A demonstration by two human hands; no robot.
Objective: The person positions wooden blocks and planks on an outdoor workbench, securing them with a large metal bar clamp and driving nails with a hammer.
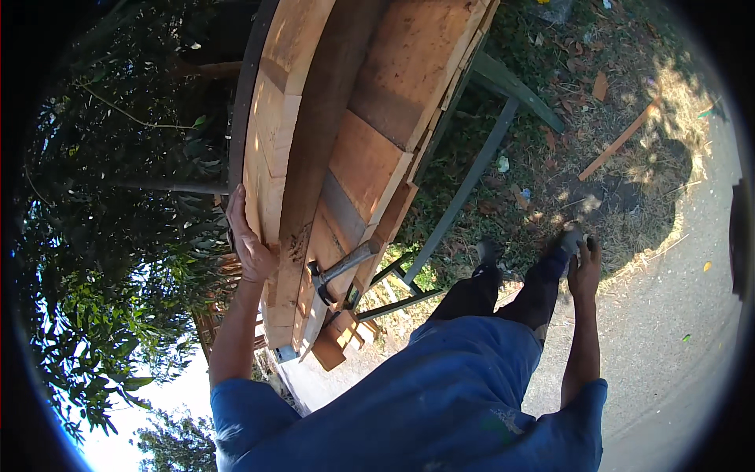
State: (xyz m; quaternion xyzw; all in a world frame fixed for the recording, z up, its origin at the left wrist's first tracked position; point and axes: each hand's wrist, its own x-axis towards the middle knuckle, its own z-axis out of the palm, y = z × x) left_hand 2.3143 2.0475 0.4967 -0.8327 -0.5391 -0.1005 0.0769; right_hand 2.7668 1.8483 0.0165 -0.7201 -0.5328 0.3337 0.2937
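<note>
My left hand point(250, 250) is at the outer edge of a pale wooden board point(271, 141) that stands on the bench. Its fingers lie along the outer side and its thumb comes over the near edge, gripping the wood. A claw hammer point(340, 270) with a worn grey handle lies on the wood to the right of this hand, apart from it. Down at my right side hangs my right hand point(583, 271), with nothing in it and its fingers loosely apart.
Reddish-brown wooden pieces point(370, 161) line the right side of the bench, which has a green frame point(464, 193). More wood pieces point(330, 350) lie past its near end. A loose wooden strip point(617, 143) rests on the dry grass. Leafy branches point(118, 157) crowd the left; pavement point(668, 338) lies at right.
</note>
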